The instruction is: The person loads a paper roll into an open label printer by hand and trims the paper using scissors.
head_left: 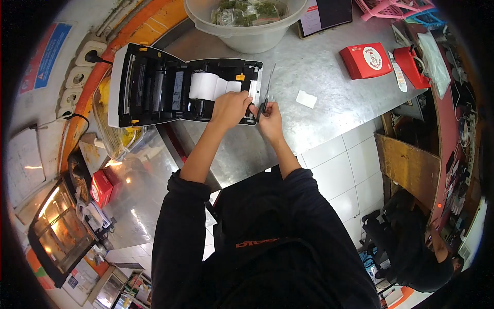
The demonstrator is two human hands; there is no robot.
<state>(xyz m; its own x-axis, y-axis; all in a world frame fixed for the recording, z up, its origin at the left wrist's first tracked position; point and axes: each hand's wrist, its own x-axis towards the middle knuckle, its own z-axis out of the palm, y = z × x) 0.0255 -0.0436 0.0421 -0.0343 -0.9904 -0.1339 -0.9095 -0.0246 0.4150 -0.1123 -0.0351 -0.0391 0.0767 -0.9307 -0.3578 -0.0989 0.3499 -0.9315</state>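
A label printer lies on the metal table with its lid swung back to the left. Inside it sits a white label roll, its loose strip running towards the front edge. My left hand rests over that front part, fingers bent together beside the strip; what they pinch, if anything, is hidden. Just beyond the printer's front edge, my right hand is closed around the handles of a pair of scissors, blades pointing away from me. A small white paper piece lies to the right.
A large translucent tub with bagged greens stands at the back. To the right are a red box and a red holder. Wall sockets are at left. Another person sits at lower right.
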